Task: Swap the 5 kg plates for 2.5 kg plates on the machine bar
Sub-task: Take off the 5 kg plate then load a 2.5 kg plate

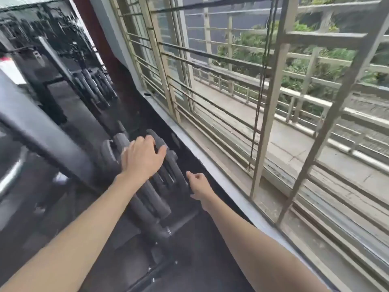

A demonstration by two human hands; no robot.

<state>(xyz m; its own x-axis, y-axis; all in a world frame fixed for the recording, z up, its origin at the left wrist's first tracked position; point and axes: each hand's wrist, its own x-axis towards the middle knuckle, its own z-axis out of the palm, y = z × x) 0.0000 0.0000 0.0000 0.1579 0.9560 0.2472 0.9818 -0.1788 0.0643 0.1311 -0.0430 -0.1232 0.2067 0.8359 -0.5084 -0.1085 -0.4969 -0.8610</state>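
Observation:
A row of black weight plates (147, 199) stands on edge on a low rack by the window wall. My left hand (141, 158) lies on top of the plates at the far end of the row, fingers curled over the rim of one black plate (159, 142) and thumb on its right face. My right hand (199, 186) hovers just right of the row near a plate's edge, fingers loosely curled and holding nothing. Plate sizes cannot be read in the blur.
A thick grey machine arm (42, 133) slants across the left. A mirror (52, 60) behind shows more racked plates. A barred window (263, 102) with a grey sill (210, 169) runs along the right. The floor is dark.

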